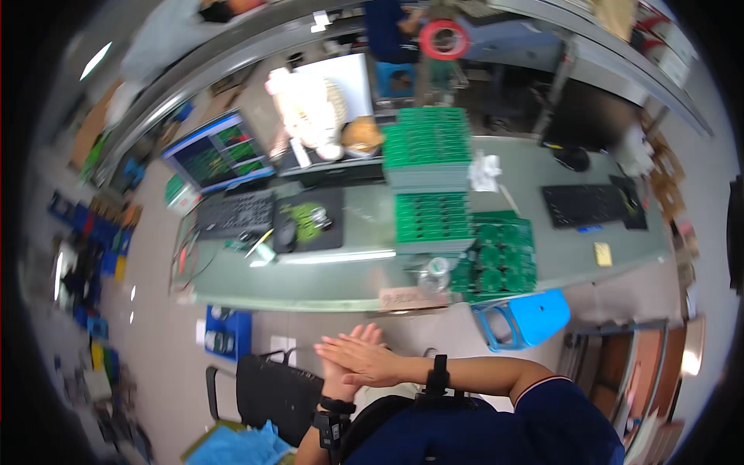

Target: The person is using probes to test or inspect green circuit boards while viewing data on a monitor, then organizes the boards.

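Note:
My right hand [367, 362] lies flat across my left hand [335, 382], palm against palm, with the fingers of both stretched out. Nothing shows between them, though the touching palms are hidden. Both hands are in the air in front of my body, short of the desk's front edge. Black straps with small devices circle both wrists. Beneath and left of the hands is a black chair [273, 395]. Farther off on the desk [333, 287] stand tall stacks of green circuit boards [430, 217], with loose green boards [504, 256] beside them.
A clear bottle [435, 275] stands near the desk edge. A monitor [219, 153], keyboard [235, 215] and mouse [286, 234] are at left; another keyboard [583, 205] is at right. Below the desk are a blue stool [539, 318] and blue bin [242, 333]. A person [390, 31] sits beyond.

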### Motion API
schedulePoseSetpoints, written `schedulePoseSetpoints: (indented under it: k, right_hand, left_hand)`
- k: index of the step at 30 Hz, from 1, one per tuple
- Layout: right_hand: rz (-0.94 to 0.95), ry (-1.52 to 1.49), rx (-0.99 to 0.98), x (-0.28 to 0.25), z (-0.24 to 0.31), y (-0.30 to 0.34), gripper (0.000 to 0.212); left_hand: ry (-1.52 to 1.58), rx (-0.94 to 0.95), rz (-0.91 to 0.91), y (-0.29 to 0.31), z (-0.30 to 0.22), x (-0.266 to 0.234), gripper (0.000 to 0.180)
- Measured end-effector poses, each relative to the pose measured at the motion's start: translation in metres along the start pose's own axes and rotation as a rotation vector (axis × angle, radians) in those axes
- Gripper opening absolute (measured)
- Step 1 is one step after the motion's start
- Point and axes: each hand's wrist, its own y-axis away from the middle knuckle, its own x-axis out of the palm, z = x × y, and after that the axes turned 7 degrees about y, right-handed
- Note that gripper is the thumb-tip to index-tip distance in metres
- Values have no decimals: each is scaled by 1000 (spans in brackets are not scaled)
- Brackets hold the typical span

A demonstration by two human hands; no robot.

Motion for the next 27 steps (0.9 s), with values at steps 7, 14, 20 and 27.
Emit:
schedulePoseSetpoints:
  k: [7,14,20,27]
  right_hand:
    - [206,-489,624,100,-63,25,86]
    - [288,-1574,930,89,124,-52,84]
    - [693,-1052,138,173,204,-46,96]
    - [295,814,-1055,359,214,-20,86]
  left_hand:
    - [24,215,-24,99,-14,54,67]
    - [-1811,966,-502,156,-28,-19,46]
    - [470,590,-459,279,-33,-153,63]
    - [820,545,727,436,46,-182,78]
